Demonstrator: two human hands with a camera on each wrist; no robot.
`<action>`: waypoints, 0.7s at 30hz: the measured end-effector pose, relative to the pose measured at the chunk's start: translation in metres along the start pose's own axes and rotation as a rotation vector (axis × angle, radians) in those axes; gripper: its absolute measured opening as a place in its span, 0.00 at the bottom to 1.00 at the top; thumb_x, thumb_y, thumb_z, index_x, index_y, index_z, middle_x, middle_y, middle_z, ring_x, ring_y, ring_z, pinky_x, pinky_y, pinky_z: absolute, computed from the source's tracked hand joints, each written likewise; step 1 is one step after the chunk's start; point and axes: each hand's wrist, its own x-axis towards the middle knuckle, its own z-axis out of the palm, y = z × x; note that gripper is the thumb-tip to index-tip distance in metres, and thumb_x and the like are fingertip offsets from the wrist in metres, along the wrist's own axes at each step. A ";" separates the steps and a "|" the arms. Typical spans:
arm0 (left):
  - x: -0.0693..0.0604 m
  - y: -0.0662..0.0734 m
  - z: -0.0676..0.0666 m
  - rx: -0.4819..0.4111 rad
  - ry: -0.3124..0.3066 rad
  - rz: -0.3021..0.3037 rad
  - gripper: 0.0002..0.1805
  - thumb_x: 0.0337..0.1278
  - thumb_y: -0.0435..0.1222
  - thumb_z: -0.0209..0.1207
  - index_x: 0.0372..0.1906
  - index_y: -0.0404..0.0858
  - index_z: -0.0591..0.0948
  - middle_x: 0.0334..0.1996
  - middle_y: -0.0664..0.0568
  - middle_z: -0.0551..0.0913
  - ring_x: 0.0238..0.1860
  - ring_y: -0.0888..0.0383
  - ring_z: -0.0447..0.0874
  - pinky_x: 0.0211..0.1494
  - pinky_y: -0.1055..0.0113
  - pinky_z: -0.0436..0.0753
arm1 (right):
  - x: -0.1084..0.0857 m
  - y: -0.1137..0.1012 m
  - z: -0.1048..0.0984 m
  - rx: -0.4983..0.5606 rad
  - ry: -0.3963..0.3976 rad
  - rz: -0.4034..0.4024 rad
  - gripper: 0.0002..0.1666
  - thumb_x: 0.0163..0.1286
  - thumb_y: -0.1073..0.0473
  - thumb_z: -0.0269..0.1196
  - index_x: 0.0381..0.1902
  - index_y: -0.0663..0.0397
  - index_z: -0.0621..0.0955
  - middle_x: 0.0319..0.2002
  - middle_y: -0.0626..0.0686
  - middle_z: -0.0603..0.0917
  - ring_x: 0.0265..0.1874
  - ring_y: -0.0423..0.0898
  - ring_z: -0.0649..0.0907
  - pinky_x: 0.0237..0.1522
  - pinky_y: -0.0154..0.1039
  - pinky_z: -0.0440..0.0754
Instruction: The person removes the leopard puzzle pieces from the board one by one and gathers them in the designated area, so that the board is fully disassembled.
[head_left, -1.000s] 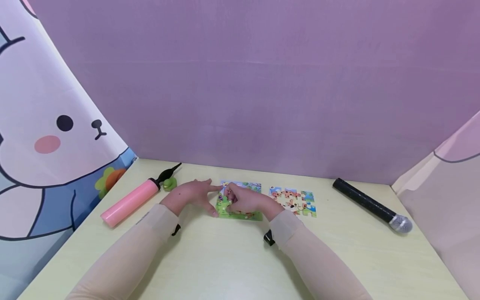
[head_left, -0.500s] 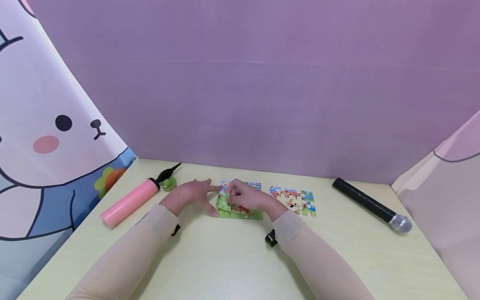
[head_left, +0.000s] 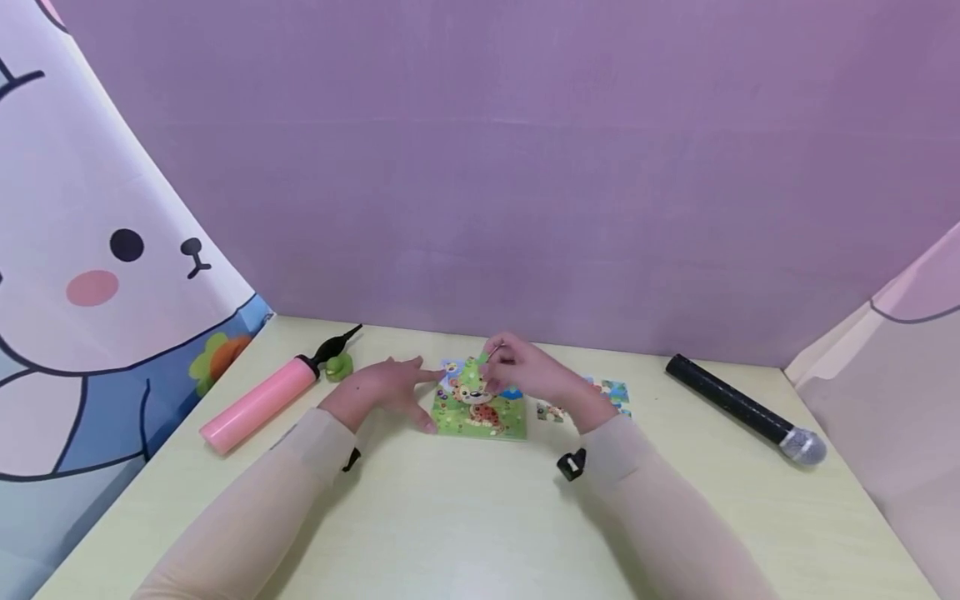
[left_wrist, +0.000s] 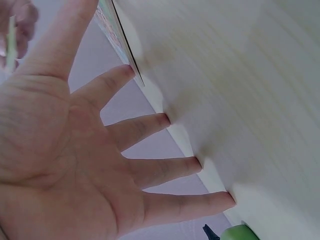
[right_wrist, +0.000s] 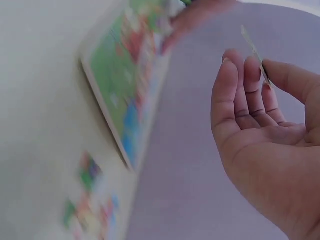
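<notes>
A puzzle board with a leopard picture on green grass lies at the middle of the table. My left hand rests at its left side, fingers spread and straight, index finger and thumb at the board's edge. In the left wrist view that hand's palm shows, and nothing is held in it. My right hand is raised over the board's upper right and pinches a thin puzzle piece between thumb and fingers. Edge-on in the right wrist view, the piece stands apart from the board. The forearm partly hides loose puzzle pieces on the right.
A pink balloon pump with a black nozzle and a small green toy lie to the left. On the right is a black microphone with a grey head. A purple cloth hangs behind the table.
My right hand has lifted off the board and moved right and slightly away with the puzzle piece, uncovering the leopard picture. The left hand has stayed in place.
</notes>
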 end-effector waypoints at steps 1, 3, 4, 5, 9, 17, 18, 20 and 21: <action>0.000 0.000 0.000 -0.001 -0.001 0.000 0.61 0.48 0.64 0.77 0.86 0.60 0.59 0.89 0.39 0.47 0.84 0.19 0.43 0.80 0.18 0.55 | -0.005 -0.002 -0.006 -0.011 0.008 -0.002 0.15 0.85 0.59 0.55 0.63 0.55 0.69 0.52 0.64 0.85 0.51 0.62 0.89 0.64 0.66 0.84; -0.001 0.000 0.001 -0.011 -0.003 -0.006 0.61 0.47 0.63 0.78 0.86 0.60 0.59 0.89 0.39 0.47 0.84 0.19 0.42 0.80 0.18 0.54 | -0.014 -0.005 -0.017 -0.031 0.023 -0.003 0.15 0.85 0.58 0.56 0.63 0.54 0.70 0.51 0.62 0.86 0.51 0.62 0.89 0.65 0.67 0.83; -0.002 0.000 0.001 -0.015 -0.002 -0.010 0.61 0.47 0.63 0.78 0.86 0.60 0.60 0.89 0.39 0.47 0.84 0.19 0.42 0.80 0.18 0.54 | -0.019 -0.005 -0.022 -0.046 0.029 -0.006 0.16 0.85 0.58 0.57 0.63 0.54 0.70 0.50 0.62 0.86 0.50 0.61 0.89 0.64 0.68 0.83; -0.003 0.000 0.001 -0.019 -0.001 -0.014 0.61 0.47 0.63 0.78 0.86 0.60 0.60 0.89 0.39 0.47 0.84 0.19 0.42 0.80 0.18 0.54 | -0.024 -0.005 -0.027 -0.056 0.036 -0.008 0.16 0.84 0.58 0.57 0.63 0.55 0.70 0.50 0.61 0.86 0.50 0.62 0.89 0.63 0.68 0.84; -0.003 -0.001 0.002 -0.026 0.005 -0.020 0.61 0.47 0.62 0.79 0.85 0.60 0.61 0.89 0.39 0.48 0.84 0.20 0.42 0.81 0.19 0.54 | -0.041 0.002 -0.040 -0.061 0.058 0.006 0.16 0.83 0.59 0.59 0.62 0.57 0.72 0.48 0.62 0.85 0.49 0.69 0.89 0.58 0.67 0.88; 0.000 -0.004 0.004 -0.025 0.012 -0.001 0.61 0.46 0.64 0.78 0.85 0.60 0.60 0.89 0.39 0.47 0.84 0.19 0.41 0.81 0.19 0.54 | -0.070 0.032 -0.042 -0.138 -0.011 0.080 0.12 0.82 0.61 0.59 0.58 0.60 0.76 0.49 0.65 0.81 0.38 0.55 0.91 0.45 0.55 0.93; 0.001 -0.004 0.003 -0.026 0.011 0.002 0.61 0.46 0.64 0.78 0.85 0.60 0.60 0.89 0.39 0.47 0.84 0.19 0.41 0.81 0.19 0.53 | -0.073 0.035 -0.042 -0.155 -0.017 0.091 0.11 0.82 0.62 0.59 0.57 0.60 0.76 0.48 0.64 0.81 0.37 0.53 0.90 0.43 0.52 0.93; 0.002 -0.004 0.003 -0.025 0.009 0.005 0.61 0.46 0.64 0.78 0.86 0.60 0.60 0.89 0.39 0.47 0.84 0.19 0.41 0.81 0.19 0.53 | -0.079 0.041 -0.040 -0.181 -0.025 0.118 0.10 0.81 0.64 0.59 0.55 0.61 0.77 0.45 0.62 0.81 0.34 0.51 0.90 0.40 0.49 0.93; 0.002 -0.004 0.003 -0.024 0.007 0.004 0.61 0.46 0.64 0.78 0.86 0.60 0.60 0.89 0.39 0.47 0.84 0.19 0.41 0.81 0.19 0.53 | -0.081 0.043 -0.038 -0.193 -0.033 0.123 0.09 0.80 0.65 0.59 0.54 0.62 0.78 0.44 0.61 0.81 0.33 0.50 0.90 0.38 0.47 0.93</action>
